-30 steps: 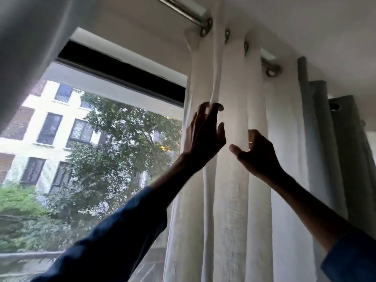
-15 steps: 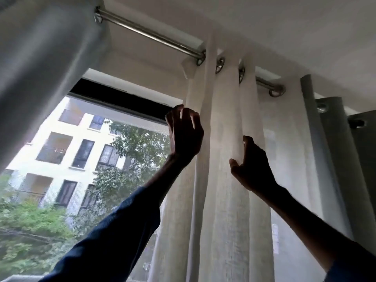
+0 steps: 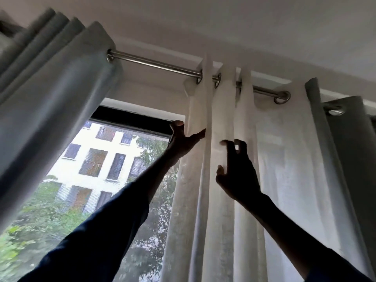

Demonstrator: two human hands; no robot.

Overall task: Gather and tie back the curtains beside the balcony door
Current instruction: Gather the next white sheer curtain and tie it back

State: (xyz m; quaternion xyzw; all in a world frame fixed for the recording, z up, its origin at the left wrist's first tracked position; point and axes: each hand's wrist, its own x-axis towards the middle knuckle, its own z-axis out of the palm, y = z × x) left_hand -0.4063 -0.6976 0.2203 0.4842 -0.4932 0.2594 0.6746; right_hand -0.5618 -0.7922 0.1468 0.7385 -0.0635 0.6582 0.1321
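A white sheer curtain (image 3: 221, 210) hangs in bunched folds from a metal rod (image 3: 158, 65) by eyelet rings. My left hand (image 3: 182, 140) is raised against its left edge, thumb and fingers spread, with a fingertip touching the leading fold. My right hand (image 3: 238, 176) is lifted in front of the middle folds. Its fingers are bent like a claw, and no fabric is visibly caught between them. A grey curtain (image 3: 350, 159) hangs to the right of the sheer one. Another grey curtain (image 3: 50, 94) is gathered at the upper left.
The balcony window (image 3: 105, 159) fills the left, with trees and a pale building outside. Its dark frame top (image 3: 132, 117) runs just left of my left hand. The ceiling (image 3: 223, 27) is close above the rod. Both sleeves are dark blue.
The view has tilted further up, bringing the left grey curtain into sight. My left hand went from curled to spread against the fold. My right hand's fingers loosened off the fold.
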